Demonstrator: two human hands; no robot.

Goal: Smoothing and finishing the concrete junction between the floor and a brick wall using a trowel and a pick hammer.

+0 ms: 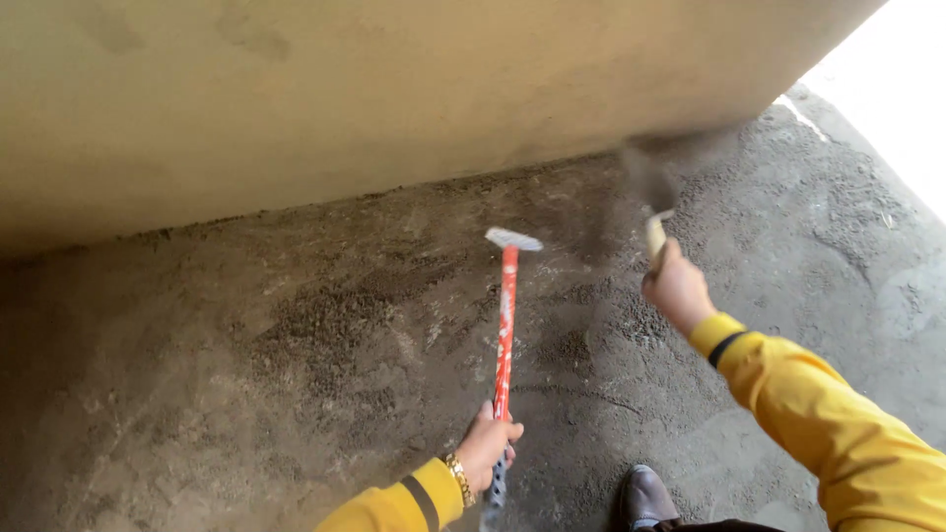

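My left hand (pixel 487 445) grips the lower end of a long red-handled scraper (pixel 506 325). Its flat grey blade (pixel 513 238) rests on the dirty concrete floor (pixel 296 374), pointing toward the wall. My right hand (pixel 677 288) is raised to the right and is shut on the pale handle of a brush (pixel 654 202). The brush's dark head is blurred by motion, close to the foot of the wall. Both arms wear yellow sleeves, and a gold watch sits on my left wrist.
A tall beige plastered wall (pixel 374 89) runs across the top and meets the floor at a dusty seam. Loose grit and dark patches cover the floor. My dark shoe (pixel 646 498) stands near the bottom edge. Bright daylight falls at the upper right.
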